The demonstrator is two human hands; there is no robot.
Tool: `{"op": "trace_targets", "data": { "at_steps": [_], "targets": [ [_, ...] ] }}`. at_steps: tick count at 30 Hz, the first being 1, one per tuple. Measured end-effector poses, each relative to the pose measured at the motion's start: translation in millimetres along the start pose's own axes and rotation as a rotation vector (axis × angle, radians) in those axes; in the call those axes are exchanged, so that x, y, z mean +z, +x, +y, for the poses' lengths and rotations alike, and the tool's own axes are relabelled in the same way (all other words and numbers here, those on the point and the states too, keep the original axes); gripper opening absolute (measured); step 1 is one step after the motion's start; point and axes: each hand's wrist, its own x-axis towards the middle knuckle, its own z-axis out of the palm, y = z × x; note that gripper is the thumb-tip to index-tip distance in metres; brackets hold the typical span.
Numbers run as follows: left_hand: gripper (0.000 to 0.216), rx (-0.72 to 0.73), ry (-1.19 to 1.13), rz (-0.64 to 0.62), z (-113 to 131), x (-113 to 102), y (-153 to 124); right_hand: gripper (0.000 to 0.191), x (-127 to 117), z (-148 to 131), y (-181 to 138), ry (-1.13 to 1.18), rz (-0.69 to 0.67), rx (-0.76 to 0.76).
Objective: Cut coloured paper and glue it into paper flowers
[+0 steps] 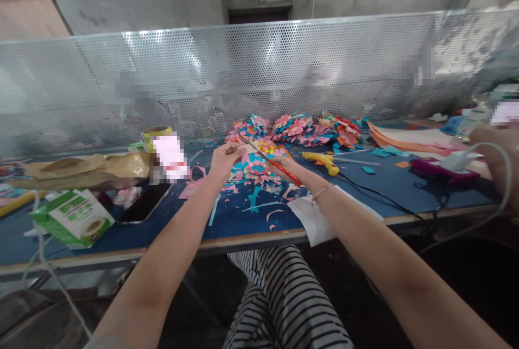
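Note:
My left hand (227, 155) is closed on a small piece of pink paper (245, 155), held above the blue table. In my right hand (286, 167) is a pair of scissors with red handles (288, 172); the blades point up and left, close to the paper. Whether the blades touch it I cannot tell. Below and between both hands lies a pink and blue paper flower (256, 167), partly hidden by the scissors. Behind them several colourful paper flowers (292, 126) are heaped against the mesh panel. Paper scraps (254, 197) are strewn around in front.
A yellow glue gun (321, 163) with a black cord lies right of my right hand. At left are a phone (146, 203), a green and white box (75, 218) and brown paper (89, 169). Another person's hand (497, 154) is at far right, near a purple tool (444, 172). A perforated metal panel (267, 78) borders the back.

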Motion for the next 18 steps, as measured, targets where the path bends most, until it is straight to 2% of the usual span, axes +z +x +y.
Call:
{"op": "trace_targets", "data": {
  "at_steps": [5, 9, 18],
  "targets": [
    [0.031, -0.004, -0.011, -0.012, 0.2, -0.3, -0.5, 0.052, 1.9, 8.9, 6.5, -0.033, 0.021, -0.03],
    [0.028, -0.025, -0.015, -0.014, 1.1, -1.9, 0.6, 0.052, 1.1, 7.4, 3.0, 0.047, -0.026, -0.041],
    [0.026, 0.007, -0.035, -0.012, 2.3, -6.3, 2.0, 0.048, -1.2, 4.6, 2.5, 0.193, 0.014, 0.083]
  ]
}}
